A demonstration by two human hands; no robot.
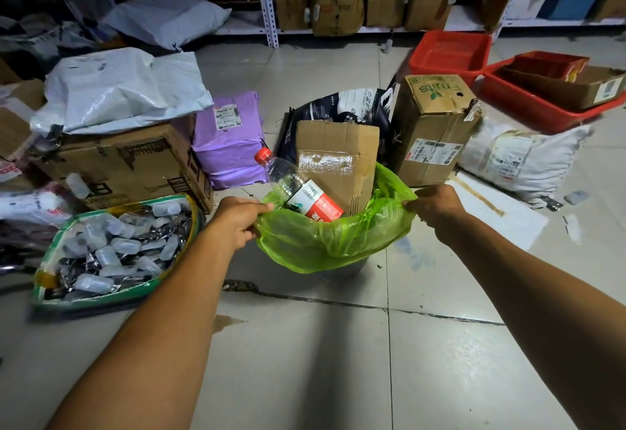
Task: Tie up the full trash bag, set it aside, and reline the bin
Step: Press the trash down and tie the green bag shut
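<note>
The green trash bag [333,236] is held between the hands, straight ahead in its bin [342,270] on the floor. Its rim is pinched at opposite sides: by the left hand [238,223] and the right hand [437,207], equally near. A bottle [298,185] and a cardboard box [338,161] are seen sticking up past the rim, so the edges must be gathered inward over them.

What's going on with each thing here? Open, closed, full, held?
Translucent green plastic trash bag: untied, overfull, rim gripped on both sides.
Left hand: closed on the bag's left edge.
Right hand: closed on the bag's right edge.
Clear plastic bottle with red cap: capped, tilted, sticking out.
Brown cardboard box in the bag: upright, flaps open.
</note>
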